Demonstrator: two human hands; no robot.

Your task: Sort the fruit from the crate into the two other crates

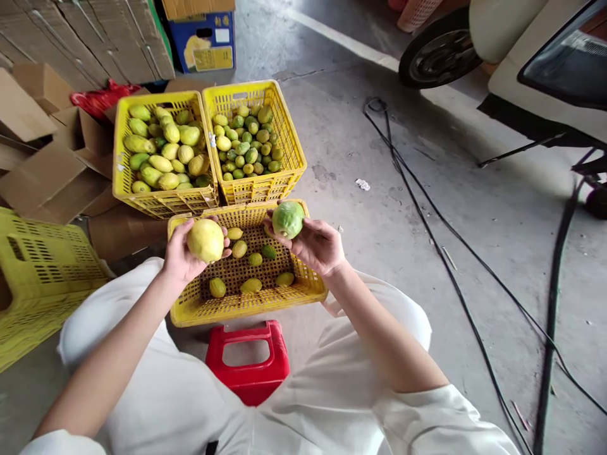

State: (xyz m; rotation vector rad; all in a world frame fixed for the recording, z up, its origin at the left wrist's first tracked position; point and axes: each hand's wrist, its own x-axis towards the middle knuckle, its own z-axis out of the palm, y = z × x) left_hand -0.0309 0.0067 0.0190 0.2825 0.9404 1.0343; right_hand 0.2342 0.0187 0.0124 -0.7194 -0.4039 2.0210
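My left hand [183,256] holds a large pale-yellow lemon [205,241], with the fingers curled around its far side. A rounder green lemon [288,220] rests in my right hand [320,246], gripped between thumb and fingers. Both hands hover over a shallow yellow crate [246,303], in which several smaller lemons [251,285] lie scattered. Behind it, the left yellow crate [165,202] is filled with larger yellow and greenish lemons [161,164]. Smaller, greener lemons [244,148] lie in the right yellow crate [289,126].
A red plastic stool [272,379] stands between my knees. Opened cardboard boxes [47,177] and another yellow crate [42,265] sit at the left. Black cables [427,202] run across the floor [341,158] on the right, near a vehicle's wheel [441,54]. A blue box [203,44] stands behind.
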